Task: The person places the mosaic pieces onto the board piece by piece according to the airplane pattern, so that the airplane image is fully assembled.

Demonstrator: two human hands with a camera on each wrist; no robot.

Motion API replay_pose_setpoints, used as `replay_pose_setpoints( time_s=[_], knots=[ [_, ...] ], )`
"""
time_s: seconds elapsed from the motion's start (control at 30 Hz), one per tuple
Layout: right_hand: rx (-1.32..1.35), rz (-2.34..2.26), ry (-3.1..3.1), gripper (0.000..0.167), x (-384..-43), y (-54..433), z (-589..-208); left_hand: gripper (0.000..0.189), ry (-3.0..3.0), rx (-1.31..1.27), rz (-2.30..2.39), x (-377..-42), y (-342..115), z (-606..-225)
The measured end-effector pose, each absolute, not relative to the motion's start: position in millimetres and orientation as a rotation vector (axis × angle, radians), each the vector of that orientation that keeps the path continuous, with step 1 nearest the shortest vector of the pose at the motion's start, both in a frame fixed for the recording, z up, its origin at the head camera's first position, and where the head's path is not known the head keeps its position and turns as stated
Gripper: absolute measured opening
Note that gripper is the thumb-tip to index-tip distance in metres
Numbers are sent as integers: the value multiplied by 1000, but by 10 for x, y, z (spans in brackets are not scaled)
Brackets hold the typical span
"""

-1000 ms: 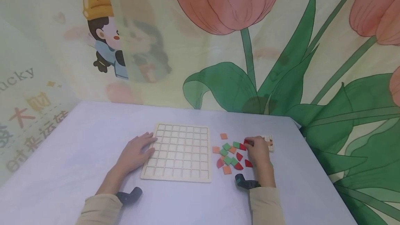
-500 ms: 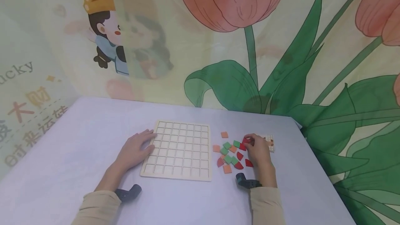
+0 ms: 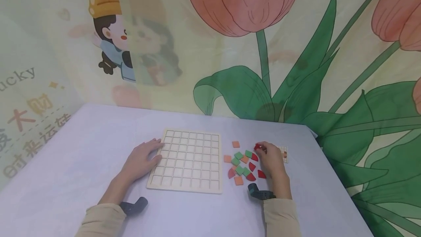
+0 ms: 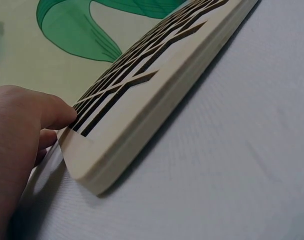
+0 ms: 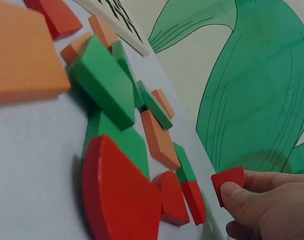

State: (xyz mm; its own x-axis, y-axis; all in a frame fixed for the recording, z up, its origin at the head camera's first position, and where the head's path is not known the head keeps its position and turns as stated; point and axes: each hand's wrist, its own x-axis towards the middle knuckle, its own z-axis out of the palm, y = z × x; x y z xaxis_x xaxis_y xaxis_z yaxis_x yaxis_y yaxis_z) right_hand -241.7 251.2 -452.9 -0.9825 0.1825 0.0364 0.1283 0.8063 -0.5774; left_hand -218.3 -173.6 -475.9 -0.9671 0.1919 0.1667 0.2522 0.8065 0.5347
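Observation:
A pale wooden grid board (image 3: 192,162) lies on the white table, its square cells bare. At its left edge rests my left hand (image 3: 142,159), fingers extended, fingertips right at the frame. The left wrist view shows the thumb near the board's corner (image 4: 92,175). To the right of the board, my right hand (image 3: 271,158) pinches a red quarter-round block (image 5: 228,182) between thumb and fingers, beyond the loose blocks. Those include green squares (image 3: 239,170), orange squares (image 3: 238,180) and red quarter-rounds (image 3: 261,174), some overlapping.
A small printed pattern card (image 3: 284,153) lies just right of my right hand, partly hidden behind it. The table (image 3: 184,215) meets a wall hanging (image 3: 230,83) with tulips at the back. Dark cameras (image 3: 135,206) are strapped to both wrists.
My right hand has lifted the red quarter-round block slightly from beside the other red piece. The left hand stays at the board's edge. The head view shifts a little.

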Motion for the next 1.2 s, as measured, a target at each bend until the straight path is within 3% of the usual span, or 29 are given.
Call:
replay_pose_setpoints(
  time_s=[0.2, 0.43, 0.9, 1.2],
  knots=[
    [-290, 986, -2922, 34, -2462, 2422, -4462, 46, -2855, -372, -872, -2177, -1744, -4776],
    [-130, 1023, -2939, 36, -2479, 2207, -4382, 45, -2846, -388, -872, -2180, -1751, -4793],
    [18, 898, -2937, 26, -2472, 1652, -4448, 42, -2837, -403, -849, -2179, -1754, -4774],
    [9, 959, -3004, 29, -2449, 1485, -4530, 42, -2843, -393, -852, -2182, -1749, -4796]
  ],
)
